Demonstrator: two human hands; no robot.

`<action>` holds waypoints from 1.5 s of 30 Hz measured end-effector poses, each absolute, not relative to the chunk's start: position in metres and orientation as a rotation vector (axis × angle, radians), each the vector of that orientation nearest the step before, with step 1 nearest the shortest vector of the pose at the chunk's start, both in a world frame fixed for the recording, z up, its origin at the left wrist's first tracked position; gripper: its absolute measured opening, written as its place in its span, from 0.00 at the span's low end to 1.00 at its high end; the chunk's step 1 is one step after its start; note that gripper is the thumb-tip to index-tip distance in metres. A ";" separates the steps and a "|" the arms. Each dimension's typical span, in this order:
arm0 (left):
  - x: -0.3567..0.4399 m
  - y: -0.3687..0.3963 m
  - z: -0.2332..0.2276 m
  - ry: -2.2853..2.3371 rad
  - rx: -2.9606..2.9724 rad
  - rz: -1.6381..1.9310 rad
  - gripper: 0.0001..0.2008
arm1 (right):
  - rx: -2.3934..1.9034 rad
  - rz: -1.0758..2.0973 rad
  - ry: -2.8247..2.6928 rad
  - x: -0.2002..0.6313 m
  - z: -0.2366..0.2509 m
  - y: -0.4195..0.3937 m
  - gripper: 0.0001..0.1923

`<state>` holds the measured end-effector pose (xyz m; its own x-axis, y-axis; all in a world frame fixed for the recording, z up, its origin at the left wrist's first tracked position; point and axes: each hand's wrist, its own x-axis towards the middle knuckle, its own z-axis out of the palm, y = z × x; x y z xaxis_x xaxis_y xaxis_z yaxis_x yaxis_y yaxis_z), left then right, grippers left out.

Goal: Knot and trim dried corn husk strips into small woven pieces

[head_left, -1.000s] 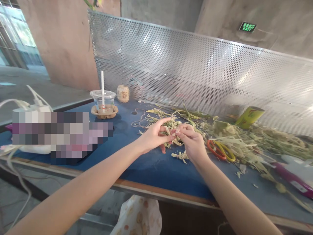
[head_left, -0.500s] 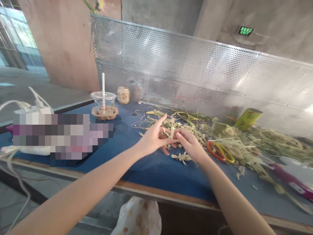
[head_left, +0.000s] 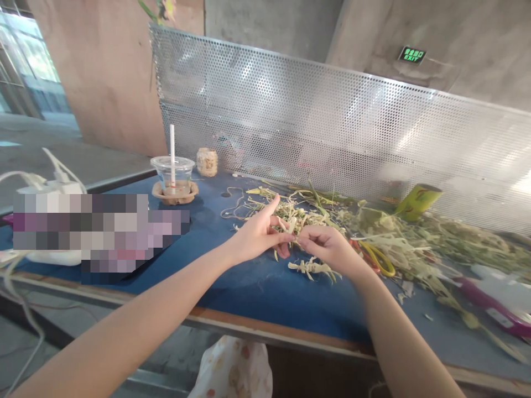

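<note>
Over the blue tabletop, my left hand pinches a pale strip of dried plant fibre between thumb and fingers, one finger pointing up. My right hand is closed just beside it, its fingertips pinching at the lower end of the same strip. Behind both hands spreads a loose heap of shredded dry fibre. A small knotted piece of fibre lies on the table just below my hands. Scissors with orange and yellow handles are partly hidden behind my right wrist.
A lidded plastic cup with a straw stands in a cardboard holder at the left, near a woven jar. To the right are a yellow-green tube, more fibre and a purple-and-white tool. A perforated metal screen backs the table.
My right hand has turned and its fingers have curled in tighter, shifting slightly to the right. My left hand keeps its hold on the strip. The view has moved a little.
</note>
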<state>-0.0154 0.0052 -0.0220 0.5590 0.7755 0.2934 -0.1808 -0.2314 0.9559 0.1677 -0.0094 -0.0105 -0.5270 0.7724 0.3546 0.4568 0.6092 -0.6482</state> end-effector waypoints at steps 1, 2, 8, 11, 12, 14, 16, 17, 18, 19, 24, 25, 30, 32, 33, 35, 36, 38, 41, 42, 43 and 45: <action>-0.015 0.006 -0.022 0.524 1.559 0.961 0.46 | -0.948 0.650 -2.207 0.169 -0.010 -0.009 0.15; -0.015 0.006 -0.022 0.528 1.554 0.962 0.47 | -0.929 0.659 -2.208 0.170 -0.010 -0.009 0.15; -0.014 0.006 -0.020 0.540 1.513 1.024 0.46 | -0.840 0.807 -2.143 0.173 -0.016 -0.002 0.17; -0.017 0.006 -0.018 0.516 1.483 0.995 0.45 | -0.843 0.915 -2.098 0.171 -0.020 0.002 0.20; -0.018 0.007 -0.017 0.511 1.462 0.989 0.43 | -0.854 0.922 -2.088 0.171 -0.020 0.002 0.20; -0.019 0.007 -0.016 0.523 1.426 0.996 0.41 | -0.882 0.927 -2.082 0.169 -0.020 0.002 0.19; -0.021 0.008 -0.016 0.546 1.416 1.008 0.41 | -0.904 0.958 -2.078 0.169 -0.019 0.001 0.18; -0.021 0.008 -0.016 0.556 1.421 1.011 0.42 | -0.911 0.971 -2.084 0.168 -0.018 0.000 0.19; -0.021 0.008 -0.016 0.562 1.430 1.013 0.42 | -0.914 0.972 -2.092 0.168 -0.018 0.000 0.20; -0.021 0.008 -0.016 0.565 1.444 1.013 0.42 | -0.918 0.960 -2.095 0.167 -0.019 0.000 0.20; -0.020 0.005 -0.017 0.573 1.534 0.973 0.44 | -0.916 0.903 -1.967 0.158 -0.032 0.005 0.16; -0.019 0.005 -0.018 0.580 1.558 0.962 0.44 | -0.895 0.935 -1.924 0.156 -0.034 0.006 0.19; -0.017 -0.001 -0.017 0.669 1.662 1.081 0.46 | -0.849 1.212 -1.713 0.147 -0.037 0.007 0.15; -0.016 -0.003 -0.015 0.680 1.676 1.104 0.47 | -0.893 1.254 -1.713 0.145 -0.036 0.005 0.14; -0.016 -0.003 -0.015 0.678 1.677 1.101 0.47 | -0.915 1.232 -1.726 0.145 -0.035 0.004 0.14; -0.016 -0.004 -0.015 0.678 1.666 1.118 0.45 | -0.942 1.148 -1.739 0.143 -0.035 0.003 0.14; -0.016 -0.004 -0.015 0.684 1.654 1.148 0.45 | -0.942 1.109 -1.735 0.143 -0.035 0.002 0.14; -0.014 -0.004 -0.016 0.702 1.622 1.221 0.44 | -0.946 1.064 -1.722 0.141 -0.035 0.002 0.13; -0.013 -0.002 -0.019 0.702 1.570 1.273 0.43 | -0.947 1.080 -1.720 0.139 -0.037 0.002 0.12; -0.013 -0.001 -0.019 0.692 1.560 1.268 0.43 | -0.938 1.102 -1.718 0.139 -0.037 0.001 0.12; -0.014 0.001 -0.020 0.681 1.554 1.253 0.43 | -0.919 1.125 -1.718 0.139 -0.037 0.001 0.11; -0.016 0.004 -0.020 0.669 1.555 1.192 0.43 | -0.883 1.161 -1.721 0.141 -0.037 0.000 0.11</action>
